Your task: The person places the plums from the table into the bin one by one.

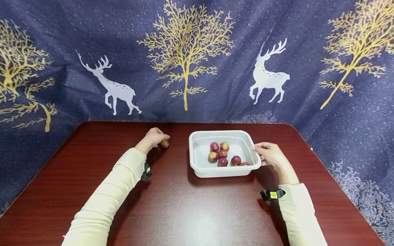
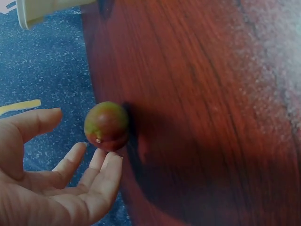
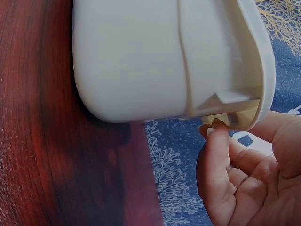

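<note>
A single reddish-green plum (image 1: 165, 144) lies on the table, left of the white plastic container (image 1: 197, 173). My left hand (image 1: 154, 137) is beside it. In the left wrist view, the fingertips are at the side of the plum (image 2: 106, 125); the thumb is spread away from it, and whether the fingers touch it I cannot tell. My right hand (image 1: 270, 154) pinches the container's right rim, thumb on top and fingers curled beneath. The right wrist view shows the container's outer wall (image 3: 131, 61) close up. Several plums (image 1: 222, 153) lie inside the container.
A dark red wooden table (image 1: 172, 212) carries everything. Behind it hangs a blue cloth (image 1: 215, 95) printed with trees and deer. Black straps are on both wrists, the right strap (image 1: 273, 194) below the sleeve cuff.
</note>
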A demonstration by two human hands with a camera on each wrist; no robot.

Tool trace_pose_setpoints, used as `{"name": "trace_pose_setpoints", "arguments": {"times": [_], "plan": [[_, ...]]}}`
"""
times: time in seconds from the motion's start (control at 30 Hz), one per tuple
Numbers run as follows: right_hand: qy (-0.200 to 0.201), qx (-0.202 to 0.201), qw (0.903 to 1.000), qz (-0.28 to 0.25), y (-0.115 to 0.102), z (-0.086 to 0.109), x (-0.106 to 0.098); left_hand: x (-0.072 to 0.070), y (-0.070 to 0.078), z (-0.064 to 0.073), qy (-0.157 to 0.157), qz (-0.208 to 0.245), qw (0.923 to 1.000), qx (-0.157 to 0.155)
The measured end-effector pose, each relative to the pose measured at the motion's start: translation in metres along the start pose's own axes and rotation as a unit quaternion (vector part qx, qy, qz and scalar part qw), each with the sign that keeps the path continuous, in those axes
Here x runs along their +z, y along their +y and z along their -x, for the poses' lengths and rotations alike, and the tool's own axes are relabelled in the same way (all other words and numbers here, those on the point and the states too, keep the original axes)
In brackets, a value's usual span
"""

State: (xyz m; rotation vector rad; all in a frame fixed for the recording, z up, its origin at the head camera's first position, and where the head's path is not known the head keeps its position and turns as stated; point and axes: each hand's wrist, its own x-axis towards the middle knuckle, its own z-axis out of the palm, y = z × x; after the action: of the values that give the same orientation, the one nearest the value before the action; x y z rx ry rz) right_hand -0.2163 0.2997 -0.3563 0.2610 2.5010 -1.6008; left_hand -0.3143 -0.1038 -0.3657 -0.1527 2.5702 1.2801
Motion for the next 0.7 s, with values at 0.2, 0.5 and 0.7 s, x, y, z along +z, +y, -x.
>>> {"name": "trace_pose_setpoints", "arguments": {"times": [0.2, 0.5, 0.7], "plan": [[-0.002, 0.0, 1.0, -0.001, 0.0, 0.0, 0.0, 0.004, -0.003, -0.002, -0.016, -0.008, 0.9998, 0.005], [0.003, 0.003, 1.0, 0.003, -0.001, 0.001, -0.001, 0.011, -0.006, -0.003, -0.008, -0.029, 0.9993, 0.024], [-0.001, 0.004, 1.0, 0.0, -0.001, 0.001, -0.001, 0.016, -0.008, -0.006, -0.011, -0.025, 0.9993, 0.025]]}}
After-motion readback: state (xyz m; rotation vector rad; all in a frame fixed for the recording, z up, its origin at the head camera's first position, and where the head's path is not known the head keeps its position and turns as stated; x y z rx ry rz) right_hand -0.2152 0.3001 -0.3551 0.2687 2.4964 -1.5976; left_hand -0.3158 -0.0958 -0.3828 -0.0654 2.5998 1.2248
